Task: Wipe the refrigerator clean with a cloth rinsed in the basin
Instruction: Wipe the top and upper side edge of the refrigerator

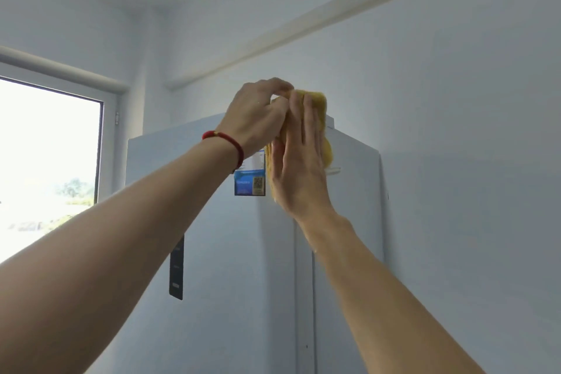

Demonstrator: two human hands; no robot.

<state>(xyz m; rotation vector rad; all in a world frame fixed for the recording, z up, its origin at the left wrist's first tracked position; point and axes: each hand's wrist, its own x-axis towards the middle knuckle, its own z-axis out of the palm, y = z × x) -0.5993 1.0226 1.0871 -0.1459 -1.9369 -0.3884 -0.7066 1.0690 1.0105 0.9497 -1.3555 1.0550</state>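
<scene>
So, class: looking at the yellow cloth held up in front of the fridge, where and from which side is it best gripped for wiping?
Probably flat against its broad face, from the near side. The yellow cloth hangs folded, upright before the refrigerator. The right hand already lies flat along it with straight fingers, while the left hand pinches its top edge, which keeps it from slipping.
</scene>
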